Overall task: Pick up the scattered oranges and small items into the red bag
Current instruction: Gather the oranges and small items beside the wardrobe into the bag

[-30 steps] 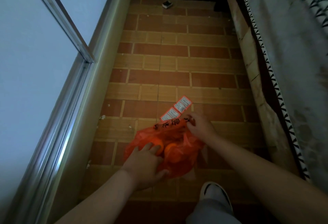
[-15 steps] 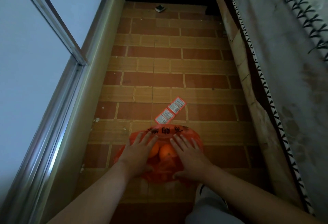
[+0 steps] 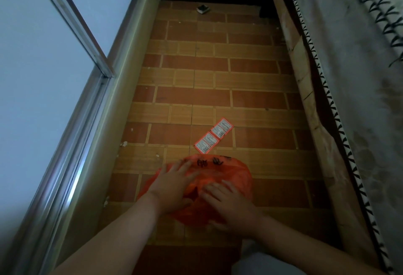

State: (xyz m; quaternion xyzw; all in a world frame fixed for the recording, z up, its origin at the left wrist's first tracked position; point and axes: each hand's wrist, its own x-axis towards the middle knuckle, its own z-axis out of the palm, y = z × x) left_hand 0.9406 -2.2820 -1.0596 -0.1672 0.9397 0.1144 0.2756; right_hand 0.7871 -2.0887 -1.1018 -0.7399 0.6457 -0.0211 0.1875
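Note:
The red plastic bag (image 3: 226, 172) with black writing lies bulging on the tiled floor, low in the middle of the head view. My left hand (image 3: 172, 187) lies flat on its left side with fingers spread. On the bag's near right part rests my right hand (image 3: 229, 205), fingers extended over the plastic. No oranges show; the bag's plastic covers whatever is inside. A strip of three red-edged sachets (image 3: 214, 135) lies on the floor just beyond the bag.
A narrow tiled floor (image 3: 218, 78) runs between a wall with a metal-framed glass door (image 3: 72, 104) on the left and a bed with patterned cloth (image 3: 349, 100) on the right. A small dark object (image 3: 203, 9) sits far ahead. My knee (image 3: 261, 261) is below.
The bag has closed over the oranges, which showed between my hands half a second ago. A second ago my right hand pinched the bag's far rim; now both hands lie flat on it.

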